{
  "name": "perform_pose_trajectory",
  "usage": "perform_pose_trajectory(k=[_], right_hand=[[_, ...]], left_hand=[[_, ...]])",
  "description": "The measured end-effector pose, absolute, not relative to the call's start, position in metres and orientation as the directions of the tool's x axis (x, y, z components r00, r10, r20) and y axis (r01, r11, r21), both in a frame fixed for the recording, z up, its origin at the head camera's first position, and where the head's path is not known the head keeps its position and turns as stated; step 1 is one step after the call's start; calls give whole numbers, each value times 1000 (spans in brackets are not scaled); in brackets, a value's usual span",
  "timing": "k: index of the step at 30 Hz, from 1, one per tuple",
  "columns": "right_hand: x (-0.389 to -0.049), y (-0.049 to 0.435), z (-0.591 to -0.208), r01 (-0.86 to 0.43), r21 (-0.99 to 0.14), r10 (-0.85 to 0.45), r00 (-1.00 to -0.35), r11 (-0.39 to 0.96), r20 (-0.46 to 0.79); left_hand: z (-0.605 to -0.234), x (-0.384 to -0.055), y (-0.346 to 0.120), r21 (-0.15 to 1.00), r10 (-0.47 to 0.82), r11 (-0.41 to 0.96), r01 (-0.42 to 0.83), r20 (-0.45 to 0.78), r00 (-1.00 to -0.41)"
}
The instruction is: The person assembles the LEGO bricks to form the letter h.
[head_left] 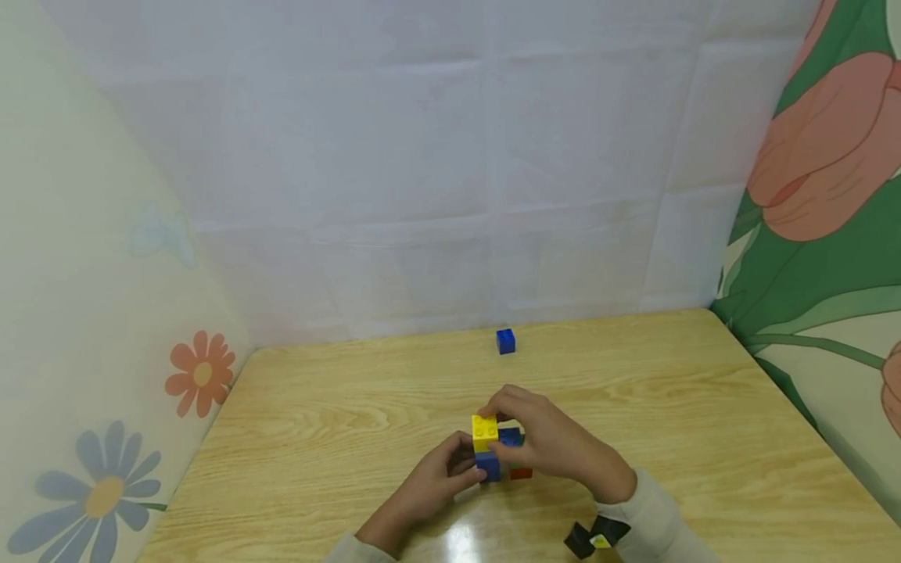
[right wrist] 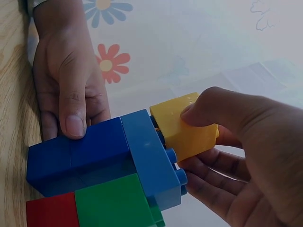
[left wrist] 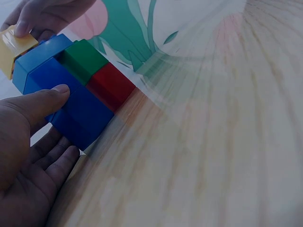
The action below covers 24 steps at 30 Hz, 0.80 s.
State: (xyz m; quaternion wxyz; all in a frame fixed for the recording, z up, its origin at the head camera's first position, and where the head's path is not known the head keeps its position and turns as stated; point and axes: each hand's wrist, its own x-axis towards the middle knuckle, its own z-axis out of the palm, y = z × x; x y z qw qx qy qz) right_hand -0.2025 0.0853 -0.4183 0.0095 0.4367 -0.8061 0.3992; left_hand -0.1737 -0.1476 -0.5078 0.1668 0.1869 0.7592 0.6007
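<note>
A small block structure stands on the table between both hands. Dark blue bricks (right wrist: 99,142) are stacked on one side, with a green brick (right wrist: 111,201) on a red brick (right wrist: 52,210) beside them. Across the top lies a longer, lighter blue brick (right wrist: 147,146), some studs showing. My right hand (head_left: 556,442) pinches a yellow brick (right wrist: 177,127) between thumb and fingers, slightly tilted at one end of the lighter blue brick, over its studs. Low on the structure, my left hand (head_left: 438,479) holds the dark blue bricks, thumb on the near face and fingers around the side.
A loose blue brick (head_left: 506,342) sits near the back edge of the wood-grain table (head_left: 338,399). Behind it hangs a white cloth (head_left: 394,195). Flower-patterned panels (head_left: 809,328) flank the table. A black strap (head_left: 580,539) is at the right sleeve.
</note>
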Motion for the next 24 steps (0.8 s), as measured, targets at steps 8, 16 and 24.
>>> perform_pose_trajectory(k=[8, 16, 24], right_hand=[[-204, 85, -420, -717, -629, -699, -615, 301, 366], [-204, 85, -420, -710, -635, -696, -620, 304, 361], [-203, 85, -419, -692, -657, -693, -631, 299, 349]], left_hand=[[-508, -174, -148, 973, 474, 216, 80, -33, -880], [-508, -174, -147, 975, 472, 209, 71, -37, -881], [-510, -175, -148, 975, 475, 208, 83, -26, -880]])
